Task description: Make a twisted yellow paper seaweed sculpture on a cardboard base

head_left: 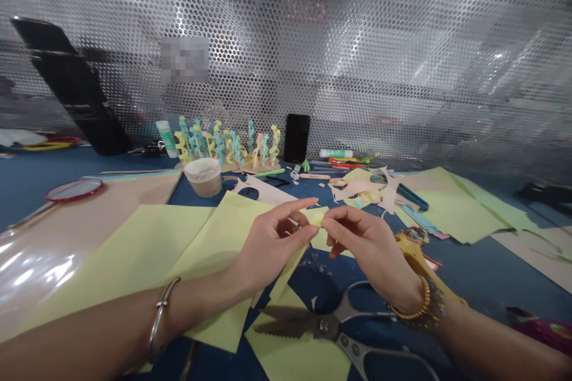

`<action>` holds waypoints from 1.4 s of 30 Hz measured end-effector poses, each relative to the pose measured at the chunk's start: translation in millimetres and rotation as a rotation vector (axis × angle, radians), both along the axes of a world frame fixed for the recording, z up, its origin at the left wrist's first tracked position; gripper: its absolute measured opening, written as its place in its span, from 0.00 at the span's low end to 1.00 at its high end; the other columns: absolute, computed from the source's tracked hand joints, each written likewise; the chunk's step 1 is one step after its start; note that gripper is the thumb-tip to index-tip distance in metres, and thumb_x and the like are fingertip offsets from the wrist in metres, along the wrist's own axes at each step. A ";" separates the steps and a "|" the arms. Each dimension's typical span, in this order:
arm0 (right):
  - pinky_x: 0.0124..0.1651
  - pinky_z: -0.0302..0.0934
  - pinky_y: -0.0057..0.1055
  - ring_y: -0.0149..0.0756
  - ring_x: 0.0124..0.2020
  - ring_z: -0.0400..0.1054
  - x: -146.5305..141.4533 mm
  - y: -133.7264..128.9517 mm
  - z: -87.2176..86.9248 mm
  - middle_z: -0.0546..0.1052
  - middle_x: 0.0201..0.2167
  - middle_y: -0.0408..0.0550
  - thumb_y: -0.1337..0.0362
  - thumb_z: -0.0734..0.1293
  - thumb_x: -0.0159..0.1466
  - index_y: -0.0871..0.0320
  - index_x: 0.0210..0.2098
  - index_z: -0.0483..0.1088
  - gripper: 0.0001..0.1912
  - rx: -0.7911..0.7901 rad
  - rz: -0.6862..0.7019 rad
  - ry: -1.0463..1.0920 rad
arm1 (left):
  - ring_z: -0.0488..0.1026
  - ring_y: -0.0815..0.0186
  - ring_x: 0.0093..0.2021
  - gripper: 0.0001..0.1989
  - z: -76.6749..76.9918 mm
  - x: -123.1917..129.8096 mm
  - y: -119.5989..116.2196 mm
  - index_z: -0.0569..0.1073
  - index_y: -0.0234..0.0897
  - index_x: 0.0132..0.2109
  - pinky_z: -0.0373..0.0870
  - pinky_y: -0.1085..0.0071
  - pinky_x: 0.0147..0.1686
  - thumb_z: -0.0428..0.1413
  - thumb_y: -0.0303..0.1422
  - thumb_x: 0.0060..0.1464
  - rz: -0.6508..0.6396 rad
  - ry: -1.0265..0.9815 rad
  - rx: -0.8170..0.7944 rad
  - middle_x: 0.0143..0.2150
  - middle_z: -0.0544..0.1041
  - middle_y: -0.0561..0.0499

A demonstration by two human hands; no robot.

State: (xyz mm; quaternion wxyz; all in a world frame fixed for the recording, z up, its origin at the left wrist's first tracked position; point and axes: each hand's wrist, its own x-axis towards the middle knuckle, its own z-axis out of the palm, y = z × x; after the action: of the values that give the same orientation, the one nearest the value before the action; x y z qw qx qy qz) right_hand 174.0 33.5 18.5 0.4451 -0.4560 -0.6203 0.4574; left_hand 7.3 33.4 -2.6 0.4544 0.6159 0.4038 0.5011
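Observation:
My left hand [272, 244] and my right hand [361, 244] meet above the table, their fingertips pinching a small piece of yellow-green paper [316, 218] from either side. A narrow strip of the same paper [286, 271] runs down below my left hand; I cannot tell whether it is joined to the pinched piece. Large steel kitchen scissors [322, 327] lie shut-bladed under my wrists, and yellow-handled scissors [415, 256] lie just beyond my right hand. Pale yellow-green paper sheets [129, 256] spread beneath my left forearm.
The blue table [44, 184] is littered with paper scraps. Further back stand a paper cup [203, 177], a glue stick [166, 139], a cut-paper model [227, 146] and a black phone [297, 138]. A perforated metal screen [286, 59] rises behind them. A red-rimmed magnifier [74, 189] lies at left.

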 end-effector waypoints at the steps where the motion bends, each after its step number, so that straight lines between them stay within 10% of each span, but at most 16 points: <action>1: 0.24 0.65 0.25 0.28 0.22 0.65 0.3 0.3 -0.2 0.70 0.22 0.41 0.56 0.67 0.58 0.58 0.30 0.70 0.11 -0.004 0.003 -0.005 | 0.66 0.73 0.25 0.17 0.2 -0.3 0.4 0.73 0.48 0.50 0.64 0.77 0.26 0.59 0.35 0.52 0.009 0.035 0.013 0.29 0.70 0.57; 10: 0.23 0.60 0.25 0.26 0.18 0.63 2.5 0.7 -1.1 0.67 0.18 0.38 0.56 0.65 0.60 0.57 0.30 0.70 0.10 0.119 -0.028 -0.220 | 0.68 0.75 0.18 0.14 14.2 -3.2 1.7 0.76 0.41 0.47 0.64 0.77 0.18 0.58 0.35 0.52 -0.019 0.183 -0.064 0.31 0.76 0.54; 17: 0.25 0.59 0.26 0.26 0.17 0.62 3.4 2.3 1.5 0.69 0.17 0.38 0.56 0.64 0.61 0.57 0.31 0.70 0.10 0.046 0.004 -0.148 | 0.77 0.64 0.36 0.14 15.9 -4.8 4.6 0.75 0.36 0.46 0.74 0.69 0.40 0.59 0.34 0.52 -0.125 0.051 -0.071 0.33 0.79 0.49; 35: 0.23 0.59 0.26 0.27 0.18 0.59 -8.7 12.5 -11.5 0.66 0.18 0.38 0.52 0.66 0.58 0.59 0.30 0.67 0.15 -0.155 0.087 0.051 | 0.74 0.64 0.34 0.12 9.2 -10.7 12.7 0.78 0.39 0.38 0.69 0.74 0.30 0.57 0.40 0.52 0.033 0.353 0.114 0.35 0.79 0.49; 42: 0.26 0.58 0.27 0.27 0.22 0.59 -6.4 14.3 -13.4 0.67 0.22 0.40 0.52 0.66 0.58 0.60 0.30 0.68 0.16 -0.170 0.043 0.086 | 0.75 0.65 0.32 0.12 4.8 -6.5 13.7 0.77 0.35 0.37 0.74 0.72 0.31 0.58 0.39 0.51 -0.079 0.153 -0.143 0.32 0.78 0.49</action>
State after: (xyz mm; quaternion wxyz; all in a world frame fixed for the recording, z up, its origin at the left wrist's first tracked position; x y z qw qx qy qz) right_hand 167.6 47.8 5.1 0.4212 -0.4587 -0.5691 0.5369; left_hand 0.8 47.0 2.2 0.4845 0.6338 0.4473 0.4043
